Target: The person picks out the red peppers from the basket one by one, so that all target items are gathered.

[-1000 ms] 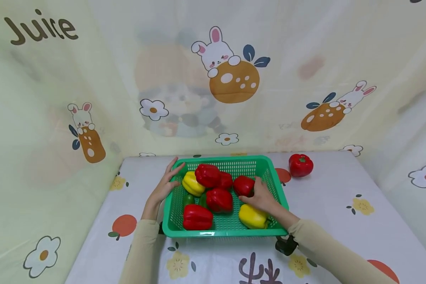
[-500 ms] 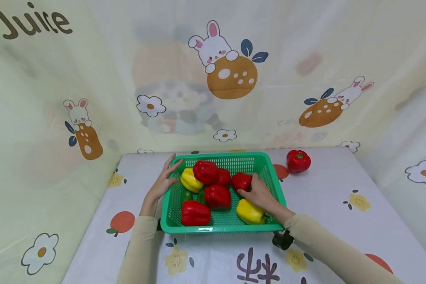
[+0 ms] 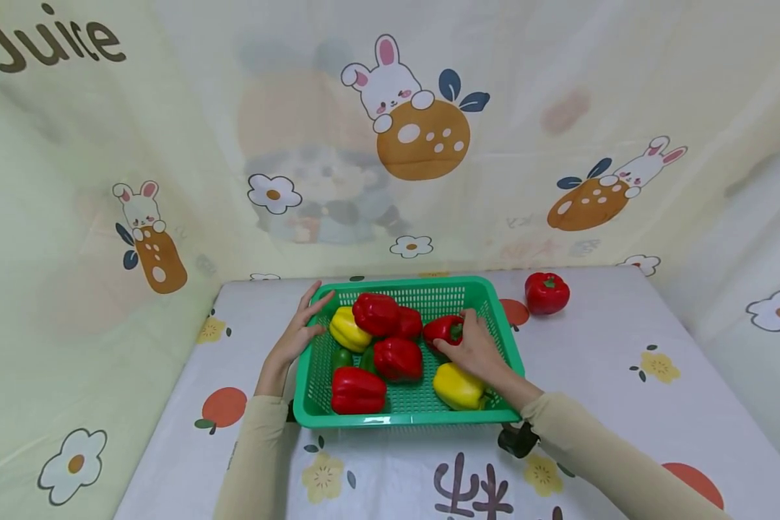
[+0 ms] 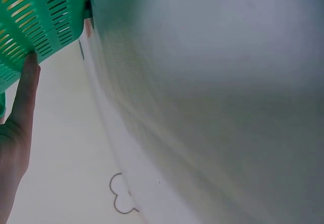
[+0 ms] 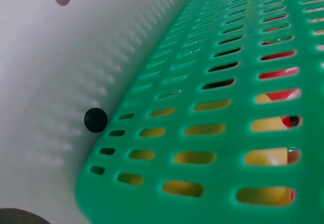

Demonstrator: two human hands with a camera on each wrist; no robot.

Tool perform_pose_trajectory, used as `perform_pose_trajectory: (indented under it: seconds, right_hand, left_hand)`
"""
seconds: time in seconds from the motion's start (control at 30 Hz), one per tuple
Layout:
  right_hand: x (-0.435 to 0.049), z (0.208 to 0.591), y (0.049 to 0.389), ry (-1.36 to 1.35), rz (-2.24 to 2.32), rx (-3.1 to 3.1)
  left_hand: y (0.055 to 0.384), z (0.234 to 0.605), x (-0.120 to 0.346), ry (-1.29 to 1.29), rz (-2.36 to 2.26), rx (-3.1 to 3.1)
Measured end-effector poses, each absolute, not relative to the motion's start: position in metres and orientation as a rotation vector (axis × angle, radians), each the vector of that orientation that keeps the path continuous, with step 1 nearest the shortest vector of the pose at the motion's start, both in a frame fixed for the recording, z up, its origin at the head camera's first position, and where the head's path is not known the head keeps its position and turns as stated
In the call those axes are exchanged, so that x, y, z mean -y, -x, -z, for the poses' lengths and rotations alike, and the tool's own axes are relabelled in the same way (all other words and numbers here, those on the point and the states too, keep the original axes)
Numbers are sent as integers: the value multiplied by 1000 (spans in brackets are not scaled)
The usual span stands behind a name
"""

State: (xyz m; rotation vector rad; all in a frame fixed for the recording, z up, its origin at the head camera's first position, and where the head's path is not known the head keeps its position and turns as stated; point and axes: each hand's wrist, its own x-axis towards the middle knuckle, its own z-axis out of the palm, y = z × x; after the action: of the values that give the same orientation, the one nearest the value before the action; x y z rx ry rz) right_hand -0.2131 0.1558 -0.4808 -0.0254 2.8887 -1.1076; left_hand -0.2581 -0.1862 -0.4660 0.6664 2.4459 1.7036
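Note:
A green plastic basket point(image 3: 409, 419) holds several red and yellow bell peppers and a bit of something green. My right hand point(image 3: 479, 352) reaches over its right side and grips a red bell pepper point(image 3: 440, 330), thumb in front and fingers behind, with the green stem toward the palm. Just below that hand lies a yellow bell pepper point(image 3: 458, 388). Against the basket's left rim rests my left hand point(image 3: 294, 339), fingers fairly straight and spread. In the left wrist view, one straight finger point(image 4: 26, 90) touches the slotted outer wall. The right wrist view shows only the basket's wall point(image 5: 202, 133), not the hand.
Another red bell pepper point(image 3: 547, 293) stands on the table, right of the basket near the back edge. Several other peppers, such as a red one point(image 3: 359, 391), fill the basket's left half. A printed cloth point(image 3: 624, 404) covers the table; patterned sheets point(image 3: 325, 87) hang behind and beside it.
The red bell pepper in my right hand has turned, so its green stem now shows. My left hand keeps its place on the rim. The head view has shifted slightly.

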Motion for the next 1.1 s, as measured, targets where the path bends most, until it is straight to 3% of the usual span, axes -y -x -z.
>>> perform_pose_trajectory:
  seconds: [1.1]
  right_hand:
    - [-159,469,212,148,1293,-2925]
  left_hand:
    - [259,467,185,-648,-1698,-2446]
